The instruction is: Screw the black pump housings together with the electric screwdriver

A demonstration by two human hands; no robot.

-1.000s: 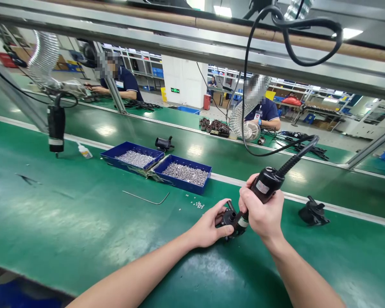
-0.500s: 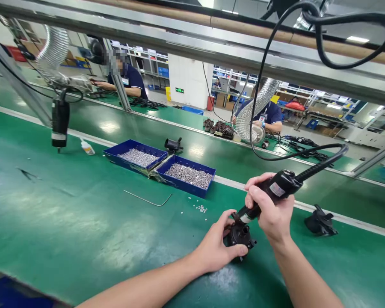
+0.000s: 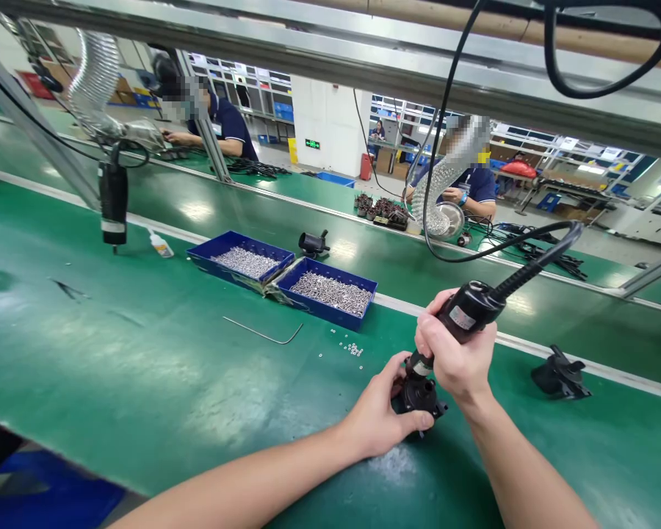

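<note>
My left hand (image 3: 383, 411) grips a small black pump body (image 3: 420, 394) that rests on the green bench mat (image 3: 170, 382). My right hand (image 3: 456, 360) is wrapped round a black electric screwdriver (image 3: 463, 316), held tilted, its tip down on the top of the pump body. The screwdriver's black cable (image 3: 529, 250) loops up to the overhead rail. Several loose small screws (image 3: 352, 347) lie on the mat just left of my hands.
Two blue trays of screws (image 3: 247, 262) (image 3: 333, 292) sit behind the loose screws, with a bent wire (image 3: 264, 336) in front. Another black pump part (image 3: 560, 373) lies to the right, one more (image 3: 313, 242) on the belt. A second screwdriver (image 3: 113, 202) hangs left. Two people work across the line.
The screwdriver tip has shifted over the pump body and the tool stands more upright than half a second ago. My left hand keeps its hold; the view has drifted slightly.
</note>
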